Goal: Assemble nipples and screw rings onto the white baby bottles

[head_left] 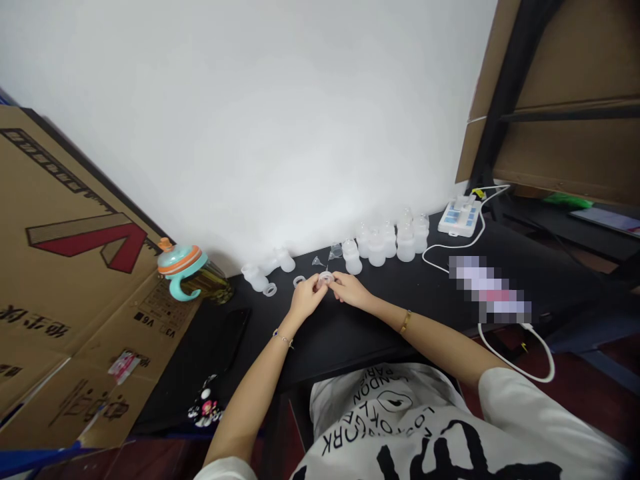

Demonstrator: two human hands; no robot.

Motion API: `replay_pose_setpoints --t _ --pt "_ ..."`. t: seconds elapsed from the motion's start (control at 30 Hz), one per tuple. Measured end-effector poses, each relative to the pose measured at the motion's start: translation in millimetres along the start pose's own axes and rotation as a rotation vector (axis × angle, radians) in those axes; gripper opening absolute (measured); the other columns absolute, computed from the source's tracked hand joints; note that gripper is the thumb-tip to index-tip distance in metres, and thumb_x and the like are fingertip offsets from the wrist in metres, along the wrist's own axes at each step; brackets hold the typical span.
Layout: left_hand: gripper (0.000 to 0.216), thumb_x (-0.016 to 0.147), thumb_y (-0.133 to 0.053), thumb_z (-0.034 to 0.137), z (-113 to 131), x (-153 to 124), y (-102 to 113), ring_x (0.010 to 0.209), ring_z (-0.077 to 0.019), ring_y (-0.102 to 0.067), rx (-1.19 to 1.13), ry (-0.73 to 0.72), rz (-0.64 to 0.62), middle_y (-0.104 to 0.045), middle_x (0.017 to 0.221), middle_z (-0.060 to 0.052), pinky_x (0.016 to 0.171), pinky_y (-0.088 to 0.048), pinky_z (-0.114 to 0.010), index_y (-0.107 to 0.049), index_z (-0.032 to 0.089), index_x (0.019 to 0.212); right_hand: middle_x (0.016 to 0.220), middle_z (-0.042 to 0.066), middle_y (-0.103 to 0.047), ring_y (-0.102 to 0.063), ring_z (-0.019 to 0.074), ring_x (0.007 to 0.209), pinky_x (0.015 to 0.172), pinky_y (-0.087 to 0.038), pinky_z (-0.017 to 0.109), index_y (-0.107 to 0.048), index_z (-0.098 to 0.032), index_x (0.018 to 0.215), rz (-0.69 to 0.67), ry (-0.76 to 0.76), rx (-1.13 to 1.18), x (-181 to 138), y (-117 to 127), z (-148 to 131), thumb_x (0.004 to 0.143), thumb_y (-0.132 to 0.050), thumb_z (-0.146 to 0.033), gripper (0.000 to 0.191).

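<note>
My left hand (306,299) and my right hand (353,291) meet over the black table, fingers closed on opposite sides of a translucent bottle collar ring (326,276). Just beyond them lie a small clear funnel-shaped piece (318,261) and clear caps (335,250). Two loose rings, one nearer (269,290) and one close to my left hand (299,281), rest on the left. Behind these, white bottle bodies without tops (255,277) lean near the wall. Several frosted small baby bottles with clear domed tops (377,249) stand upright to the right of my hands.
A cup with a turquoise handle (186,267) stands by the cardboard box (85,267) on the left. A dark phone (234,339) with a charm (205,405) lies nearby. On the right are a white power strip (459,216), its cable and a blurred-out object (490,290).
</note>
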State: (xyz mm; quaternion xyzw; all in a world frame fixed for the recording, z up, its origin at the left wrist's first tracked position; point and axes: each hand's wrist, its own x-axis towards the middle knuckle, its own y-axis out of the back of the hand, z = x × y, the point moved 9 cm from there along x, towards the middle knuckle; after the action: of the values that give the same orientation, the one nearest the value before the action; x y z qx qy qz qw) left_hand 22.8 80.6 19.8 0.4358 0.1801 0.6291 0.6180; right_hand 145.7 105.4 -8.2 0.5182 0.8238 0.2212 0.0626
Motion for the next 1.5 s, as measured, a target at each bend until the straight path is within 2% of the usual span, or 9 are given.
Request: replay_pose_setpoints --t 0.77,1.5 --pt "0.03 0.092 -0.05 0.04 -2.0 -0.9 1.3 0.055 -0.0122 -0.045 0.0 0.02 0.018 -0.048 0.057 0.005 0.058 -0.027 -0.026 -0.045 0.021 0.069 0.059 -0.004 -0.059 -0.056 0.0116 0.051 0.054 -0.037 0.022 -0.06 -0.02 0.084 0.008 -0.028 -0.006 -1.6 2.1 -3.1 0.099 -0.053 -0.036 0.023" --pt "0.029 0.093 -0.049 0.042 -1.3 -0.4 1.8 0.057 -0.0138 -0.05 0.009 0.036 0.007 -0.054 0.058 0.004 0.06 -0.031 -0.026 -0.053 0.021 0.073 0.062 -0.004 -0.059 -0.057 0.0135 0.056 0.058 -0.04 0.023 -0.06 -0.021 0.085 0.025 -0.035 -0.021 -3.5 5.8 -6.3 0.099 -0.053 -0.04 0.024"
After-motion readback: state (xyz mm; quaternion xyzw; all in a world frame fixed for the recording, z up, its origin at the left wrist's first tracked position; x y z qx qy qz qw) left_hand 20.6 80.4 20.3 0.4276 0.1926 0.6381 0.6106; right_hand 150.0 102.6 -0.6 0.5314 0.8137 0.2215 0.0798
